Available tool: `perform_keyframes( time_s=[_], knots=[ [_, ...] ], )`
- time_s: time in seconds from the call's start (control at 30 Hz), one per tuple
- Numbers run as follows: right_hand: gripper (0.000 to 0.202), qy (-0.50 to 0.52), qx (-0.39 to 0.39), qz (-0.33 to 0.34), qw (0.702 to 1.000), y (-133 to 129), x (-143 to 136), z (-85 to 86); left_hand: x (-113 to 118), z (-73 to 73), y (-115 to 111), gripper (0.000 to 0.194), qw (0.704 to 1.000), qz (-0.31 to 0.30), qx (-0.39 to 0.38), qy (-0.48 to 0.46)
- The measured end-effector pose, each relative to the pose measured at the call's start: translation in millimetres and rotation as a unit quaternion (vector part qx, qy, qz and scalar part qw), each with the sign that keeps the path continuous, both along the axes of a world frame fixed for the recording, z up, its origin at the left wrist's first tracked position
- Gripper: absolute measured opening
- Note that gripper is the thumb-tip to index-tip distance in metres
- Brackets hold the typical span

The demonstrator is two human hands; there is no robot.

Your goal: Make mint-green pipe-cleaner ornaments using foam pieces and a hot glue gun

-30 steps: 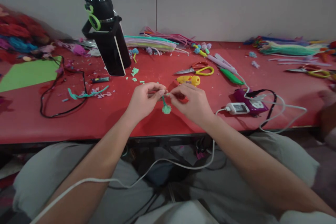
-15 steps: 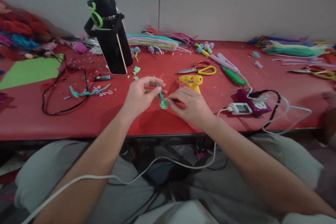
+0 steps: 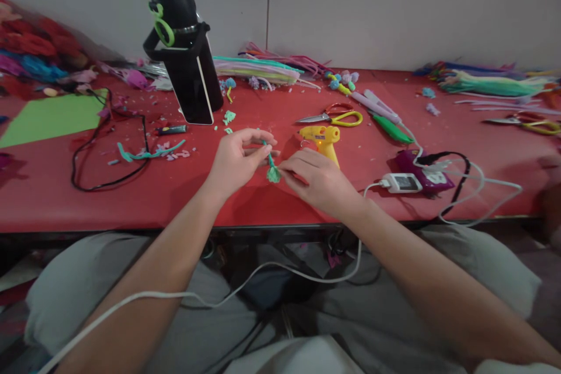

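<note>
My left hand pinches the teal stem of a small green pipe-cleaner flower, whose ruffled head hangs downward over the red table. My right hand is closed, thumb and fingertips pressed together at the right edge of the flower head. Whether those fingertips hold a petal or something tiny is hard to make out. Just beyond my right hand lies a yellow glue gun with a small orange light. Behind it rest scissors with red and yellow handles.
A black bottle with a phone against it stands at the back left. Pipe-cleaner bundles line the wall. A purple power strip with white cables sits right. A black cord loops near green paper; a white cable crosses my lap.
Hardly anything differs. The view has shifted very slightly, and the fingers of my right hand have moved a little at the flower head. My left hand keeps its hold on the stem.
</note>
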State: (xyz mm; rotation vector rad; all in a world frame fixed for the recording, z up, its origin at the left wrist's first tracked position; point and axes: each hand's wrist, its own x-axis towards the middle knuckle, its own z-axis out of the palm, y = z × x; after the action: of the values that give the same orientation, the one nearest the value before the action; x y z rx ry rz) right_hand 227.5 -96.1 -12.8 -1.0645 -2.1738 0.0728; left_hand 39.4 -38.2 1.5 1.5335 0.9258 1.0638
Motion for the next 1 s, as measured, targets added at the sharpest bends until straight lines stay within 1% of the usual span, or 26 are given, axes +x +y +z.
perform_keyframes(
  time_s=[0.1,0.3,0.37,0.43,0.5,0.57,0.67,0.77,1.0],
  knots=[
    [0.023,-0.009,0.009,0.009,1.0,-0.2,0.2,1.0,0.6,0.5,-0.6,0.016,1.0,0.003,-0.005,-0.007],
    [0.023,-0.004,-0.022,0.025,0.999,-0.6,1.4,1.5,0.5,0.2,-0.4,0.015,1.0,0.008,0.001,-0.001],
    [0.02,0.022,-0.032,0.022,0.999,-1.6,0.9,1.9,-0.5,1.0,0.0,0.015,1.0,0.011,0.011,0.006],
    [0.016,0.087,-0.058,-0.001,0.994,-2.7,-0.8,1.9,-1.7,2.6,0.2,0.015,0.999,0.017,0.025,0.013],
    [0.012,0.179,-0.119,-0.03,0.976,-3.2,-3.4,1.0,-2.8,4.8,-0.2,0.013,0.999,0.024,0.041,0.015],
    [0.013,0.261,-0.195,-0.046,0.944,-2.6,-6.3,-1.1,-3.3,7.2,-1.4,0.012,0.998,0.029,0.057,0.012],
    [0.021,0.326,-0.275,-0.044,0.903,-0.5,-9.9,-4.6,-3.2,9.7,-3.5,0.011,0.997,0.03,0.077,0.008],
    [0.028,0.351,-0.302,-0.035,0.886,1.0,-12.4,-6.8,-2.8,10.3,-4.7,0.012,0.996,0.028,0.08,0.006],
    [0.033,0.376,-0.318,-0.042,0.869,2.1,-15.3,-11.2,-2.8,9.0,-4.9,0.013,0.997,0.023,0.076,0.0]
  ],
)
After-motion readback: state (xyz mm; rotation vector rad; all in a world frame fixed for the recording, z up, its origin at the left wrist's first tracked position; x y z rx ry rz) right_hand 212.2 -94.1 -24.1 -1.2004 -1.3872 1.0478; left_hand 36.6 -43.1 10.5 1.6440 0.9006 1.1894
